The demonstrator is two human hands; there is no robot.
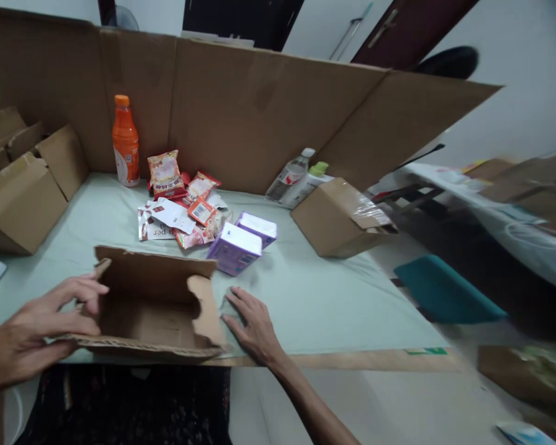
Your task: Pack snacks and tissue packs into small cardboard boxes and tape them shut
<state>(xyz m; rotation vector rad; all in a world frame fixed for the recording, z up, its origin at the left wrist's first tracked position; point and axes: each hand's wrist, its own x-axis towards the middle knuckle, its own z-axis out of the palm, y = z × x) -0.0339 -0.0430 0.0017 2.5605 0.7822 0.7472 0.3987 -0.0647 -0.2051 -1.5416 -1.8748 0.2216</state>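
Observation:
An open cardboard box (152, 296) lies at the near edge of the pale green table top (315, 290), its flaps up. My left hand (37, 327) rests against the box's left side, fingers stretched out and apart, holding nothing. Just right of the box, my right hand (252, 324) lies flat on the table with fingers spread, touching the right flap. Two purple-and-white cartons (235, 247) sit just behind the box.
A heap of snack packets (180, 204) and an orange drink bottle (125, 142) stand farther back. Two clear bottles (293, 176) lean by a closed cardboard box (338, 216). Empty boxes (23, 191) sit left. A tall cardboard wall (241, 105) rings the table.

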